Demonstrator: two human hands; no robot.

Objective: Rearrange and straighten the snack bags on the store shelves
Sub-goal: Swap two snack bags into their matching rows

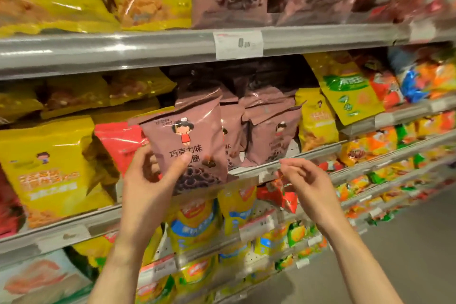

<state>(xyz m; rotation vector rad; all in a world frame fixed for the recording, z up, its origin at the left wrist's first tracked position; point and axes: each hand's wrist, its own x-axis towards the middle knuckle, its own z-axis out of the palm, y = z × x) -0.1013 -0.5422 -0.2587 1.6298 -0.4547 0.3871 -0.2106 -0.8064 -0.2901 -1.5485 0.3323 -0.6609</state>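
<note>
Left hand (153,175) grips brown choc snack bag (191,140) upright at mid shelf (308,158) front, fingers hidden behind it. Right hand (304,177) loose, holding nothing. Price tag (238,44) too blurred to read.

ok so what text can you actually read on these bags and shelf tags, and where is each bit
"巧克力味": on the front of the brown snack bag that the left hand grips; a further character, "圈", stands below it, the rest hidden by the thumb.
Small print above the cartoon figure on that bag: too small to read.
Price tag on the upper shelf rail: blurred, unreadable.
Yellow bag and green-labelled bag: lettering blurred.
</note>
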